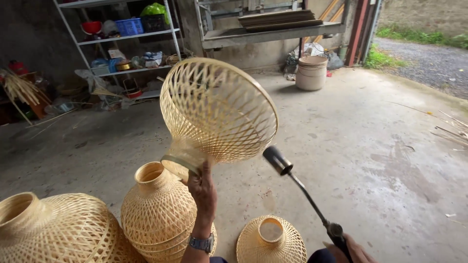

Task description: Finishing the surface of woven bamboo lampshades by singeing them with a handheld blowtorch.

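My left hand [202, 190] grips the narrow neck of a woven bamboo lampshade [217, 114] and holds it up, tilted, with its wide open mouth facing right and away. A watch sits on that wrist. At the bottom right my right hand [353, 251] holds the handle of a gas torch [302, 192]. The torch's long thin tube runs up to the left, and its dark nozzle ends just below the shade's lower rim. No flame is visible.
A stack of similar woven shades [158, 214] stands on the concrete floor at my left, a larger shade [58, 229] at the far left, a small one [270, 241] between my arms. A metal shelf rack [124, 36], a pale bucket [312, 73] and bamboo strips [19, 90] stand at the back.
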